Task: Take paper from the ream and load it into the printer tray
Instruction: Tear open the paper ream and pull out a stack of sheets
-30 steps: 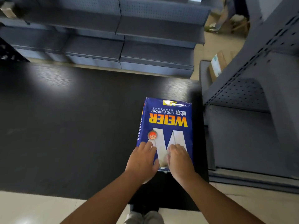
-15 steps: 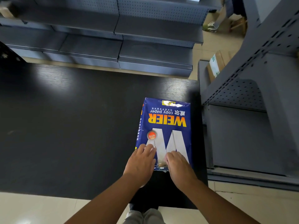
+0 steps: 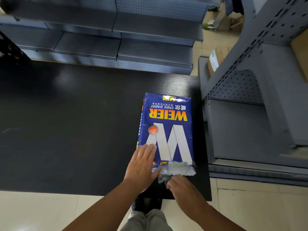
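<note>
A blue ream of copy paper point(image 3: 166, 124), printed with a large white W and orange lettering, lies flat at the right end of a black table point(image 3: 70, 124). Its near end is torn, and crumpled wrapper point(image 3: 176, 170) sticks out there. My left hand point(image 3: 141, 165) lies flat with spread fingers on the ream's near left corner, pressing it down. My right hand point(image 3: 181, 187) pinches the torn wrapper flap just below the ream's near edge. No printer or printer tray is in view.
Grey metal shelving point(image 3: 116, 40) runs behind the table, and another grey shelf unit point(image 3: 250, 97) stands close on the right. A cardboard box point(image 3: 215, 59) sits on the floor beyond it. Another person's shoe point(image 3: 210, 25) shows at the top right.
The wrapper at the ream's near end has been torn open. My right hand moved back toward me, pulling the flap; my left hand stayed on the ream.
</note>
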`<action>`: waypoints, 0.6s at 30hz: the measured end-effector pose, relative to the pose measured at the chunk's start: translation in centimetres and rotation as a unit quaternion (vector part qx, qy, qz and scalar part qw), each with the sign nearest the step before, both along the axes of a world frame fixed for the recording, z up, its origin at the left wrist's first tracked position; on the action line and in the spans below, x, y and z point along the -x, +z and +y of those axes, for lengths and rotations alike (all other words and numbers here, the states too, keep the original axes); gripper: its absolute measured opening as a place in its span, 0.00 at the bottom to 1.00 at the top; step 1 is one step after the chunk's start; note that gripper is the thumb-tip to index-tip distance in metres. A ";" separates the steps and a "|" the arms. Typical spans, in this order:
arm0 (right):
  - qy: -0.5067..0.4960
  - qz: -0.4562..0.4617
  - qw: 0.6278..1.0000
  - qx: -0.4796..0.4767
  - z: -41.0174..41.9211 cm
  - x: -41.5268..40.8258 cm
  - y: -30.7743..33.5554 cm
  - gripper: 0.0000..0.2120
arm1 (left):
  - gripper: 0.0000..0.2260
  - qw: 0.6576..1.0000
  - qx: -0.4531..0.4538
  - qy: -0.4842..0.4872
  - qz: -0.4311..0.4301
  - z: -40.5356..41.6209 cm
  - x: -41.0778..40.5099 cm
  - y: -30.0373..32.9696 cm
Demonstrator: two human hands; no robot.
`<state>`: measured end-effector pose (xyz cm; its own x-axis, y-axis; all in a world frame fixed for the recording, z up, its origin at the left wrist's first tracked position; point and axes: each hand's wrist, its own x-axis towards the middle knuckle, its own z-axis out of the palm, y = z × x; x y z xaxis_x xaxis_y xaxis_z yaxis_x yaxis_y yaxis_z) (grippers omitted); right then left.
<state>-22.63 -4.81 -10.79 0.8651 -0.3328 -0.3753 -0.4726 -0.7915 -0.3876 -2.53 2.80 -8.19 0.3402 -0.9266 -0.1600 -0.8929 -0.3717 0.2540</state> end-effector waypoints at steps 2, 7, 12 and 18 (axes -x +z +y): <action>0.001 -0.036 0.999 0.004 0.7 0.0 1.6 0.19 | 0.35 1.000 -0.005 -0.004 -0.007 0.0 0.4 -0.4; -0.005 -0.086 0.996 -0.013 1.5 1.0 1.2 0.07 | 0.38 0.999 -0.035 -0.017 -0.027 0.0 0.7 -0.9; -0.403 -0.150 0.900 -0.075 0.3 0.7 2.8 0.09 | 0.39 0.997 -0.055 -0.018 -0.054 0.2 1.0 -1.5; -0.519 -0.139 0.838 -0.096 -1.4 -1.1 2.9 0.13 | 0.39 0.997 -0.057 -0.014 -0.048 0.2 1.0 -1.6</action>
